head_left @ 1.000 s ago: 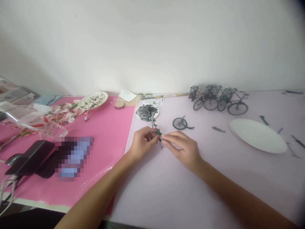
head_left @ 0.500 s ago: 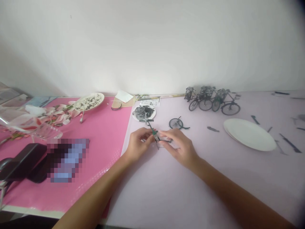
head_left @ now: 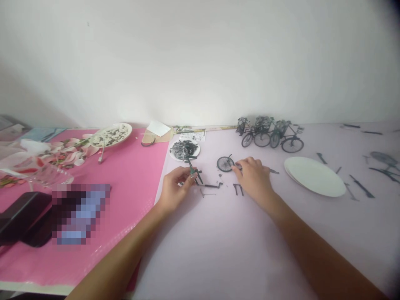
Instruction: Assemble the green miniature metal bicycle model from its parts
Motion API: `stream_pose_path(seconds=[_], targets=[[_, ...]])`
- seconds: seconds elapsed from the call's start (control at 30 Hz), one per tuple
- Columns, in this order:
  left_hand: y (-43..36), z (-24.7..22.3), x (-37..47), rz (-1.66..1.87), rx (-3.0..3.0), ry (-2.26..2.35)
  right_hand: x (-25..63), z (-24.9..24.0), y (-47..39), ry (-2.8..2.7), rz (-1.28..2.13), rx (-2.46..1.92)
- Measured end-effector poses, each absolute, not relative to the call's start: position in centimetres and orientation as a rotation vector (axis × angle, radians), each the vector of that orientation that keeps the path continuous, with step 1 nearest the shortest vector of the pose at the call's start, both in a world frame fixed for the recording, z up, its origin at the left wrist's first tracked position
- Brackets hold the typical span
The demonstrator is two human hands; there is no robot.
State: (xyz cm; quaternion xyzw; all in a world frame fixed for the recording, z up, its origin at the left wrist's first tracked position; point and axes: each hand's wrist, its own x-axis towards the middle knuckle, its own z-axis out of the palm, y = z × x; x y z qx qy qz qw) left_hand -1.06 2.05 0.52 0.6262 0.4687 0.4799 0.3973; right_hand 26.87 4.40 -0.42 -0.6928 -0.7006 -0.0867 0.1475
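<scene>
My left hand (head_left: 175,185) pinches the green frame of a miniature bicycle (head_left: 193,171) between thumb and fingers, holding it upright above the table. My right hand (head_left: 254,177) has thumb and fingertips closed at the right edge of a small black spoked wheel (head_left: 225,164) with a mudguard piece, which lies on the table. The fingers partly cover that piece. Between the hands lie a thin dark rod-like part (head_left: 210,186), a small U-shaped black part (head_left: 238,190) and a thin grey part (head_left: 208,194).
Assembled miniature bicycles (head_left: 292,143) stand by the wall. A white plate (head_left: 315,176) lies right, with dark loose parts (head_left: 361,186) beyond it. A small plate (head_left: 197,150) holds wheels and parts. On the pink cover are a phone (head_left: 81,214), a black case (head_left: 23,216) and a dish (head_left: 108,143).
My right hand has left the bicycle frame and moved right and up to the wheel, uncovering small parts on the table. My left hand still holds the frame. The view has shifted slightly right.
</scene>
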Motion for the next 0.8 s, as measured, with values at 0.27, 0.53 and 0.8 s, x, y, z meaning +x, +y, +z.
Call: stream_pose_path(seconds=[0.27, 0.53, 0.8], targets=[[2.3, 0.7, -1.3, 1.299, 1.639, 1.265, 27.0, 0.0, 4.4, -2.045, -0.184, -1.964], [2.5, 1.0, -1.7, 1.394, 1.642, 1.345, 27.2, 1.4, 4.3, -1.972, -0.405, -1.822], [2.9, 0.4, -1.8, 1.389, 1.645, 1.328, 25.6, 3.2, 3.5, -1.870, -0.414, -1.526]])
